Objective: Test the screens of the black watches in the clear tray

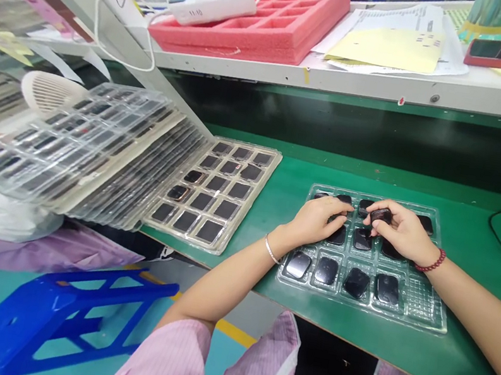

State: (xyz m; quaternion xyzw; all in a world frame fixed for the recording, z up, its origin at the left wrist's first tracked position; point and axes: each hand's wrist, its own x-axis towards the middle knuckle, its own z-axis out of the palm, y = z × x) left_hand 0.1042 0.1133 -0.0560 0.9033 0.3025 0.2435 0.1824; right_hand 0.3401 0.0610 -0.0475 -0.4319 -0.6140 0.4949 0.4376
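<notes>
My right hand pinches a glossy black rounded-square piece, like a watch face, raised above the clear plastic tray. My left hand rests over the tray's left side, fingers bent and thumb apart, near a black piece in its pocket. Whether it touches that piece is hard to see. Similar pieces fill other pockets, among them one dark piece under my right hand and another dark piece in the front row. The front right pocket holds none.
To the left lies another tray of dark squares, beside a leaning stack of trays. A shelf with a red foam tray and papers runs above. A blue stool and a co-worker's sleeve are at left.
</notes>
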